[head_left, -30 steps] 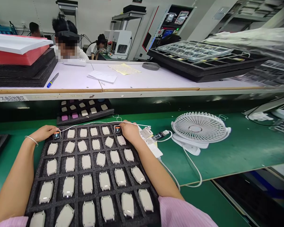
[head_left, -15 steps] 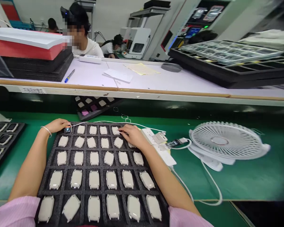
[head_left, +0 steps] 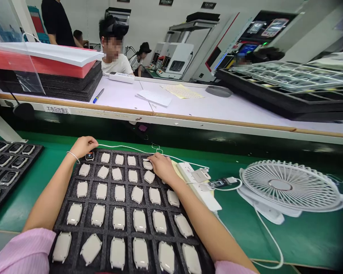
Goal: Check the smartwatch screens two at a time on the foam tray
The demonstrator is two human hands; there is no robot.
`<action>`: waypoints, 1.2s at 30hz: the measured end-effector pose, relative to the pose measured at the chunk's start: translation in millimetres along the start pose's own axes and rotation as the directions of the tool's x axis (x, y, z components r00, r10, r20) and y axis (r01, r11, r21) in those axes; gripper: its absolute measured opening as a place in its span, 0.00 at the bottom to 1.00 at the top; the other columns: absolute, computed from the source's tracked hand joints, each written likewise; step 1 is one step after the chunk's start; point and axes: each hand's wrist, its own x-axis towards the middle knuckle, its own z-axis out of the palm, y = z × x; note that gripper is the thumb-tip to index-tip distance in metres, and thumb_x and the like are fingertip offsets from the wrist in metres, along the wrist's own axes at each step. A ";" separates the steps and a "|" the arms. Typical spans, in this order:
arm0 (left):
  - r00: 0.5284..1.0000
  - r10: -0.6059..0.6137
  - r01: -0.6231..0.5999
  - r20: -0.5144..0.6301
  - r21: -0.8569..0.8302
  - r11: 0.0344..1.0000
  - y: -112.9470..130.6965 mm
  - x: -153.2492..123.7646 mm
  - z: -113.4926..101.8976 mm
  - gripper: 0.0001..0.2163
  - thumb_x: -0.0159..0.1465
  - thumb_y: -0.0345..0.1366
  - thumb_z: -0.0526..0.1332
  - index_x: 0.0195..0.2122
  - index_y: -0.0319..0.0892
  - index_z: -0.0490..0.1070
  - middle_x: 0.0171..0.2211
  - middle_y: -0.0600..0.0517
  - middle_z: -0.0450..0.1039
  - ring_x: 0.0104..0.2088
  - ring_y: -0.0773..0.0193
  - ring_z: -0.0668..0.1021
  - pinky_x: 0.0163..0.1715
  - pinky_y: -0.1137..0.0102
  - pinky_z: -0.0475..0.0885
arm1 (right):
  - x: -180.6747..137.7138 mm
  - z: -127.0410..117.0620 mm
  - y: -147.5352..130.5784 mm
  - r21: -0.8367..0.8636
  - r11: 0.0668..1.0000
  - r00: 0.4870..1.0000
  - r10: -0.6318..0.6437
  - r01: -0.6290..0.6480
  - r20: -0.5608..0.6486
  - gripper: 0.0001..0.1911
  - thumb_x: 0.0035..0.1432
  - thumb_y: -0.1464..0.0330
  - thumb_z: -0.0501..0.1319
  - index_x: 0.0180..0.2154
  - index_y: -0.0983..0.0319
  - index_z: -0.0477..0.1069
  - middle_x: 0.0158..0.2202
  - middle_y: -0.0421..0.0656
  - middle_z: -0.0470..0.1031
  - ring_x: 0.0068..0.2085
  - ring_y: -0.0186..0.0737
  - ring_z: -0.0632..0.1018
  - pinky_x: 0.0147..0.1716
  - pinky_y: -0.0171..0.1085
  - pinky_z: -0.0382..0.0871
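Note:
My left hand [head_left: 84, 147] is closed, thumb and fingertips pinching the end of a thin white cable [head_left: 117, 146] at the tray's far left corner. Just below those fingers lies a watch [head_left: 89, 155] with its screen lit. My right hand [head_left: 162, 167] is at the far row's right side, its fingertips closed on the edge of a pale watch case [head_left: 148, 164], which looks slightly tipped in its cell. The fingers partly cover that case. Both hands reach over a black foam tray [head_left: 106, 235], whose cells hold several pale watch cases [head_left: 119, 218] lying back up.
Right of the tray lie a white power strip [head_left: 193, 182] with plugs and a small black meter [head_left: 218, 183], then a white fan [head_left: 286, 186]. Another tray [head_left: 10, 167] of watches is at the left. Behind stands a shelf [head_left: 185, 110] with foam stacks; people sit beyond it.
My left hand has lifted off the lit watch with the cable end, which earlier lay against the watch. My right hand stays at the same case, which now looks more tipped. The view has shifted.

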 end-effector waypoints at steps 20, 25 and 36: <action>0.940 0.237 -0.298 0.244 0.257 0.919 27.5 -8.5 39.6 0.11 0.58 0.33 0.65 0.42 0.47 0.76 0.47 0.48 0.77 0.50 0.50 0.74 0.50 0.60 0.68 | -11.5 -18.3 3.4 0.364 0.914 0.979 -0.201 0.177 0.028 0.15 0.63 0.65 0.57 0.50 0.61 0.72 0.52 0.52 0.76 0.54 0.51 0.76 0.53 0.49 0.68; 0.951 0.237 -0.279 0.200 0.218 0.935 26.6 -6.7 39.5 0.12 0.62 0.38 0.61 0.46 0.46 0.75 0.47 0.45 0.79 0.50 0.49 0.77 0.52 0.59 0.70 | 16.7 -31.3 5.3 0.355 0.933 0.980 -0.123 0.061 0.155 0.18 0.69 0.65 0.48 0.49 0.61 0.74 0.47 0.49 0.81 0.47 0.46 0.81 0.47 0.43 0.73; 0.984 0.171 -0.173 0.051 0.032 0.984 12.9 2.2 31.6 0.28 0.65 0.54 0.42 0.41 0.43 0.77 0.46 0.44 0.81 0.49 0.49 0.81 0.53 0.59 0.73 | 37.2 -36.5 -44.7 0.079 0.984 0.978 0.148 -0.161 0.145 0.20 0.72 0.63 0.48 0.42 0.64 0.77 0.47 0.56 0.81 0.51 0.51 0.80 0.50 0.43 0.67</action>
